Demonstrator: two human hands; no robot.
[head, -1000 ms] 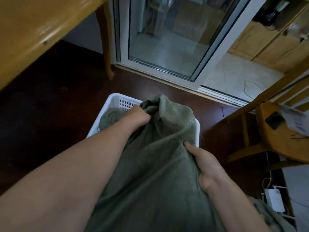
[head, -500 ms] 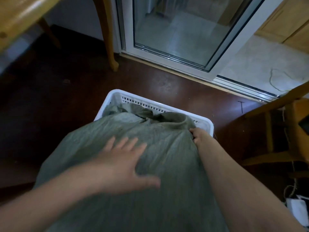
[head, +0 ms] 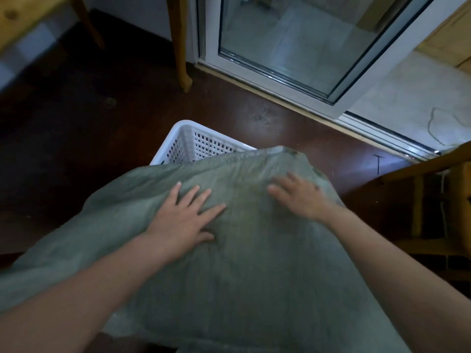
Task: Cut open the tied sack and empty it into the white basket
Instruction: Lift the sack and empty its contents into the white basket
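While the sack drapes lengthwise from the person out over the white basket (near rim hidden), left hand and right hand lie flat, fingers spread, gripping nothing; right sits nearer the basket.

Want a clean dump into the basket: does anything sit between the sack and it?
Nothing visible does. The sack drapes over the white basket, both hands, left and right, flat on it. The basket's inside is mostly hidden.
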